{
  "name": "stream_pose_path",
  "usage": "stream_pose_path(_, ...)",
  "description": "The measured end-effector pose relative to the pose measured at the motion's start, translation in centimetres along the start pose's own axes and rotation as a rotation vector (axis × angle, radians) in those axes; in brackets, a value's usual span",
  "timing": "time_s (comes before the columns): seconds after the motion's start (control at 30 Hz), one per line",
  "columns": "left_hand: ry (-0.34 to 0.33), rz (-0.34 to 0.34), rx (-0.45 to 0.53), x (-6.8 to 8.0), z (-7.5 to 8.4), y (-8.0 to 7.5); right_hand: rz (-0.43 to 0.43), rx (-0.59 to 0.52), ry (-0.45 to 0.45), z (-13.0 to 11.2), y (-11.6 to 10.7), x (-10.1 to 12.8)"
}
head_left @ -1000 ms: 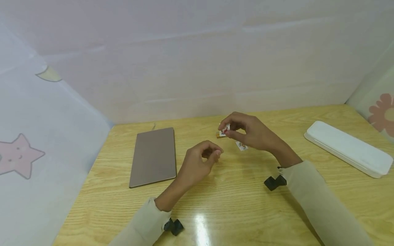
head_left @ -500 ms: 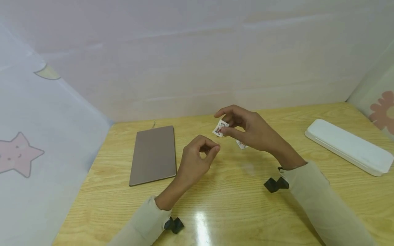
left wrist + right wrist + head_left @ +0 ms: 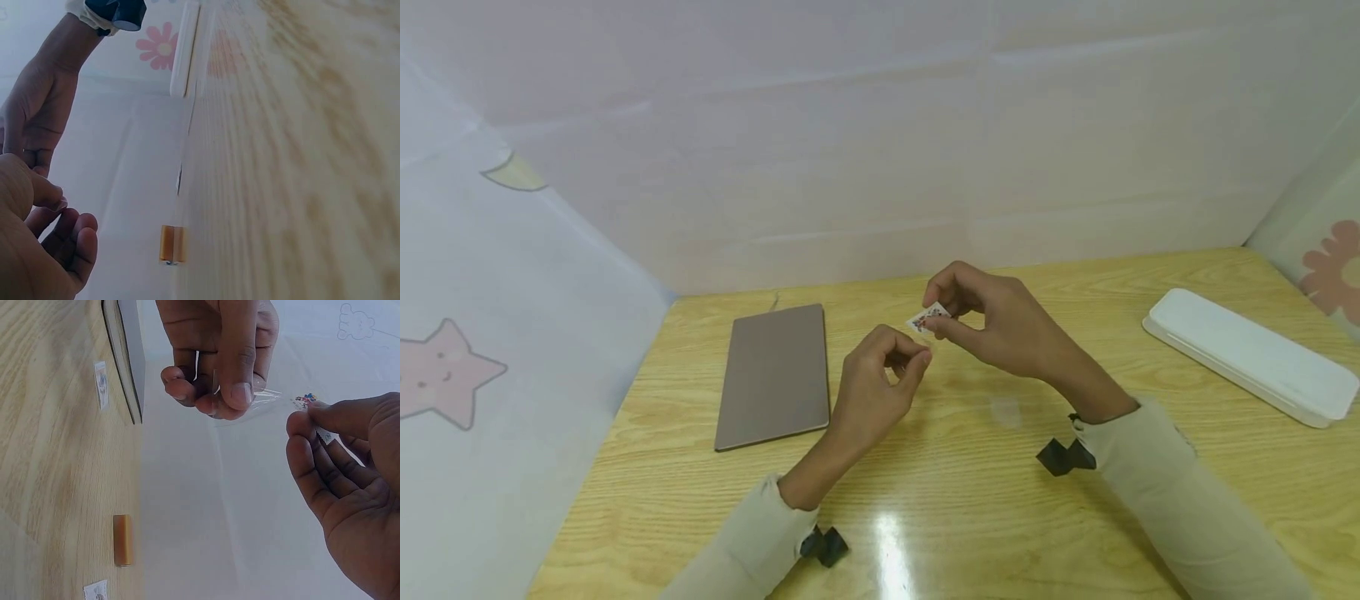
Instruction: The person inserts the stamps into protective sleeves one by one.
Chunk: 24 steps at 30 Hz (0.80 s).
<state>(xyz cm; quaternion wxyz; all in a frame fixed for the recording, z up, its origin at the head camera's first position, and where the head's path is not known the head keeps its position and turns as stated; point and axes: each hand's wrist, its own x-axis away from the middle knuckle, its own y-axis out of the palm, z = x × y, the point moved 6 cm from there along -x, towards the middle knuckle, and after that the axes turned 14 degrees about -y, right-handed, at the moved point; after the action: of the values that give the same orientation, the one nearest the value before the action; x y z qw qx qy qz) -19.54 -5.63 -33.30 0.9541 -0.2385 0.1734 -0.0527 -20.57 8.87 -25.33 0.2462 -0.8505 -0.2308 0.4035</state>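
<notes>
Fingertips (image 3: 309, 406) of right hand (image 3: 1000, 329) pinching printed wrapper (image 3: 927, 317); left hand (image 3: 876, 392) pinching clear film (image 3: 250, 403). Unwrapping seemingly nearly complete. Brown candy (image 3: 122, 548) lying bare on table (image 3: 970, 500).

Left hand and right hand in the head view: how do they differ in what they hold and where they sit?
The right hand pinches a small printed card; the left hand pinches a clear film, plain only in the right wrist view. The right hand is farther from the person; the left hand is nearer, on the brown pad's side. Both have curled fingers and are raised over the wooden table.
</notes>
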Motion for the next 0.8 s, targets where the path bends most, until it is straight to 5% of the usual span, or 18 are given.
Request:
stream_pose_path(0.2,-0.004,-0.004,-0.013,0.0,0.0,0.0,-0.001,0.002,-0.004,-1.4,-0.1,-0.4)
stream_pose_path(0.8,-0.019,-0.028,-0.023,0.1,0.0,0.2,-0.028,0.026,-0.104,1.8,0.9,0.3)
